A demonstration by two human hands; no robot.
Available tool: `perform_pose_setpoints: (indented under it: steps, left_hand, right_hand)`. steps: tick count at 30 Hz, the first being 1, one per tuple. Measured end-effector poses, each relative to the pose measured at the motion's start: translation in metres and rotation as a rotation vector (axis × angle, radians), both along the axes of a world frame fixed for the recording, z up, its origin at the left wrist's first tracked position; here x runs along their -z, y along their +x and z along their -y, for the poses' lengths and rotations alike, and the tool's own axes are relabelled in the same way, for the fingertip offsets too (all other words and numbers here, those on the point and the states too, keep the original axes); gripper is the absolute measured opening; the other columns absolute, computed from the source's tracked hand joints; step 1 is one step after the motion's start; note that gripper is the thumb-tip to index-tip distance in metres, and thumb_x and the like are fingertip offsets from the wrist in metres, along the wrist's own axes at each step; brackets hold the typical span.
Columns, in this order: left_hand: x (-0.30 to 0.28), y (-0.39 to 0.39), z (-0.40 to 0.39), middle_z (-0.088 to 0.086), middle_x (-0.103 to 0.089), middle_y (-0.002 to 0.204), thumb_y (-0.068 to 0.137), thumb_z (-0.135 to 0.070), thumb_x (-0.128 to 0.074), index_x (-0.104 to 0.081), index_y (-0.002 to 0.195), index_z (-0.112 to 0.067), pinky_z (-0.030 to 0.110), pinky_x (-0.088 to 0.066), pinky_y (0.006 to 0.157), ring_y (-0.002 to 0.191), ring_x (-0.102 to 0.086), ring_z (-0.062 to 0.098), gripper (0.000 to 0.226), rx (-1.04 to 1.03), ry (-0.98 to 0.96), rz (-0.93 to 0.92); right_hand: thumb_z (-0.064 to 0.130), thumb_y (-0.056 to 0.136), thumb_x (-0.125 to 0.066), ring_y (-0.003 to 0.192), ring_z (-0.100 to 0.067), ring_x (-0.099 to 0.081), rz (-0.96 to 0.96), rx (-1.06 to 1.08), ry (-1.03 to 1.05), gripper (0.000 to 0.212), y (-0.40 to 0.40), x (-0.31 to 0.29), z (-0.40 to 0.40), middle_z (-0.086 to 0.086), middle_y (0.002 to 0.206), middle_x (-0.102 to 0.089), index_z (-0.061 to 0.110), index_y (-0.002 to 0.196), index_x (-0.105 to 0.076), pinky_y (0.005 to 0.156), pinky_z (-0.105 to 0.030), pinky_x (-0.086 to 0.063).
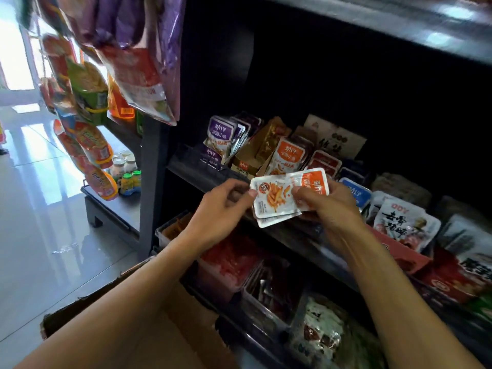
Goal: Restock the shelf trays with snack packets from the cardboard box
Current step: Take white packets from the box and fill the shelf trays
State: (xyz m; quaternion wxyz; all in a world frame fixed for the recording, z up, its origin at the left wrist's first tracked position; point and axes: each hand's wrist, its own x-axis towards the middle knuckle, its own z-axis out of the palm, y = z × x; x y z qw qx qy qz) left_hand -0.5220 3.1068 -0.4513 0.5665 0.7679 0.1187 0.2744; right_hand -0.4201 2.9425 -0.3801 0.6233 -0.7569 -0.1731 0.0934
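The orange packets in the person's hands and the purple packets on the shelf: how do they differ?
The orange packets are held flat and sideways between the left hand and right hand, in front of the shelf; the purple packets stand upright in a row in their tray. The orange packets have an orange band, the purple packets a purple one. Both are small pouches with a white lower part and a snack picture.

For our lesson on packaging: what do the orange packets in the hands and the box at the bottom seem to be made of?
Orange packets: probably glossy plastic film, since light glints off the wrinkled surface and the white sealed edges look flat. Both the left hand and the right hand pinch them.
Box: looks like matt brown cardboard, with a rough, torn rim.
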Motion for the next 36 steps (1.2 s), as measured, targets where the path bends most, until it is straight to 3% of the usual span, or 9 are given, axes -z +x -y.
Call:
perform_pose_setpoints:
  steps: [3,8,13,17,22,25,27,30,36]
  left_hand:
    - [-0.008,0.025,-0.013,-0.006,-0.068,0.092,0.095,-0.030,-0.057,-0.066,0.103,-0.024,0.040,-0.052,0.086,0.088,-0.064,0.013,0.014,-0.042,0.205,-0.058]
    - [-0.015,0.063,-0.019,0.002,-0.055,0.129,0.092,-0.035,-0.053,-0.057,0.130,-0.023,0.042,-0.038,0.103,0.126,-0.043,0.024,0.040,0.003,0.670,-0.184]
    - [-0.010,0.088,-0.020,0.007,-0.037,0.148,0.093,-0.038,-0.052,-0.040,0.146,-0.026,0.045,-0.024,0.115,0.138,-0.029,0.027,0.056,-0.004,0.904,-0.286]
    - [0.001,0.091,-0.021,0.002,-0.033,0.151,0.094,-0.036,-0.051,-0.040,0.146,-0.029,0.046,-0.018,0.117,0.142,-0.028,0.022,0.054,0.007,0.942,-0.278]
    - [0.007,0.093,-0.027,-0.003,-0.032,0.150,0.093,-0.039,-0.050,-0.043,0.144,-0.033,0.043,-0.014,0.118,0.141,-0.026,0.018,0.051,0.033,0.908,-0.221]
    - [0.008,0.094,-0.029,-0.004,-0.033,0.149,0.093,-0.041,-0.049,-0.046,0.142,-0.033,0.042,-0.014,0.118,0.140,-0.028,0.017,0.049,0.039,0.895,-0.201]
    - [0.009,0.093,-0.030,-0.005,-0.033,0.149,0.093,-0.042,-0.050,-0.045,0.142,-0.033,0.041,-0.015,0.117,0.139,-0.028,0.017,0.050,0.041,0.900,-0.198]
    - [0.009,0.092,-0.031,-0.003,-0.031,0.150,0.093,-0.043,-0.049,-0.043,0.144,-0.033,0.041,-0.014,0.117,0.140,-0.027,0.018,0.052,0.050,0.912,-0.203]
    - [0.007,0.091,-0.032,-0.001,-0.030,0.151,0.092,-0.043,-0.050,-0.040,0.146,-0.033,0.042,-0.013,0.118,0.141,-0.026,0.019,0.056,0.062,0.916,-0.205]
  right_hand:
    - [0.010,0.081,-0.077,0.084,-0.022,-0.074,0.126,0.067,0.000,0.016,0.030,-0.027,-0.008,-0.007,0.092,-0.076,0.013,0.095,-0.069,0.070,-0.036,-0.060]
    - [0.012,0.084,-0.076,0.086,-0.014,-0.072,0.268,0.098,-0.105,0.017,0.066,-0.046,-0.030,0.002,0.093,-0.072,0.023,0.088,-0.063,0.080,-0.034,-0.059]
    - [0.012,0.086,-0.074,0.090,-0.016,-0.068,0.401,0.058,-0.307,0.019,0.090,-0.037,-0.051,0.002,0.094,-0.068,0.020,0.097,-0.060,0.079,-0.033,-0.056]
    - [0.013,0.084,-0.074,0.089,-0.017,-0.065,0.517,-0.019,-0.569,0.024,0.108,-0.033,-0.059,0.003,0.092,-0.065,0.020,0.099,-0.058,0.074,-0.030,-0.050]
    - [0.020,0.080,-0.079,0.092,-0.021,-0.064,0.736,-0.106,-0.866,0.029,0.122,-0.035,-0.072,-0.001,0.099,-0.068,0.025,0.098,-0.057,0.081,-0.038,-0.054]
    - [0.028,0.079,-0.080,0.104,-0.025,-0.061,0.838,-0.108,-1.021,0.046,0.126,-0.026,-0.083,-0.004,0.112,-0.065,0.026,0.119,-0.058,0.084,-0.038,-0.052]
    - [0.030,0.078,-0.080,0.112,-0.027,-0.058,0.886,-0.082,-1.071,0.062,0.127,-0.021,-0.085,-0.007,0.124,-0.061,0.026,0.132,-0.051,0.087,-0.040,-0.051]
    - [0.031,0.076,-0.082,0.114,-0.029,-0.057,0.952,-0.012,-1.052,0.071,0.126,-0.019,-0.085,-0.008,0.127,-0.058,0.023,0.135,-0.044,0.088,-0.043,-0.051]
    - [0.036,0.083,-0.075,0.115,-0.028,-0.054,0.988,0.017,-1.125,0.063,0.120,-0.018,-0.080,-0.008,0.127,-0.055,0.023,0.138,-0.048,0.089,-0.037,-0.046]
